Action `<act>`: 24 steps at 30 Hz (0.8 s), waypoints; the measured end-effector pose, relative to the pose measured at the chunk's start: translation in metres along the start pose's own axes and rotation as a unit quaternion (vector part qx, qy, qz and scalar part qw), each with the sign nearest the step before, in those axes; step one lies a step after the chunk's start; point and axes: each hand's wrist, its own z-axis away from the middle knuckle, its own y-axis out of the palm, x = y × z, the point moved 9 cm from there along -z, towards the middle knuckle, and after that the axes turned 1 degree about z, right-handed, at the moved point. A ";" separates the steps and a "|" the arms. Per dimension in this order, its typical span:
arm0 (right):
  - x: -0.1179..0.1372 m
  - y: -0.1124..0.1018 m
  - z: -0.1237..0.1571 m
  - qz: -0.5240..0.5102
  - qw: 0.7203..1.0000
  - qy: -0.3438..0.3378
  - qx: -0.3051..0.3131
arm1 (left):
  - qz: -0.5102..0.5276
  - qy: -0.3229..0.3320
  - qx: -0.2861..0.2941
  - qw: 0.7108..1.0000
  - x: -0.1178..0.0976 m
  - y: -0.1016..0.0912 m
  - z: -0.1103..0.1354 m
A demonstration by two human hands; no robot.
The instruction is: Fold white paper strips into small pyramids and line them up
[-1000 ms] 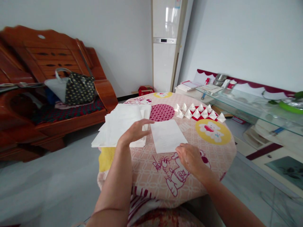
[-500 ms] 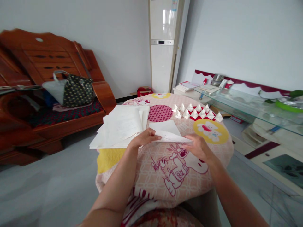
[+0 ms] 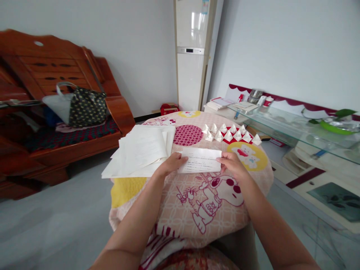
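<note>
All positions are given from the paper stack [image 3: 137,150], which lies on the left part of the cloth-covered table [image 3: 180,217]. Its sheets are unevenly squared, with corners jutting out toward the left and toward me.

The printed sheet [image 3: 200,162] is just to the right of the stack, held up in both my hands. It presents as a short, wide rectangle with rows of print facing me; the characters are too small to read. Whether it is a single or a doubled layer I cannot tell.

My left hand [image 3: 172,164] is at the stack's near right corner. Its thumb is pressed on the face of the sheet at the left edge, with the fingers closed up behind. Those fingers are largely hidden, and whether this hand also touches the stack I cannot tell. My right hand [image 3: 233,165], farther to the right of the stack, has the sheet's opposite edge pinched the same way, thumb over the face and fingers bent underneath; no gap is seen at either grip.

Well to the right of the stack stand about a dozen small folded paper pieces [image 3: 228,136], peaked, in two rough rows. Off the table, a wooden bench [image 3: 112,112] is to the stack's left, and a glass shelf [image 3: 277,123] is far to its right.
</note>
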 end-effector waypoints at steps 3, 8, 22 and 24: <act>-0.002 0.005 -0.027 0.057 0.998 0.004 -0.037 | -0.123 -0.044 -0.095 0.987 0.009 -0.012 -0.008; -0.005 0.014 -0.054 0.215 0.970 -0.032 -0.105 | -0.243 -0.069 -0.148 0.956 0.013 -0.014 -0.011; -0.002 0.022 -0.043 0.324 0.939 -0.049 -0.103 | -0.287 0.006 -0.165 0.944 0.003 -0.011 -0.001; 0.000 0.026 -0.043 0.354 0.929 -0.040 -0.100 | -0.308 0.010 -0.149 0.939 0.002 -0.009 -0.002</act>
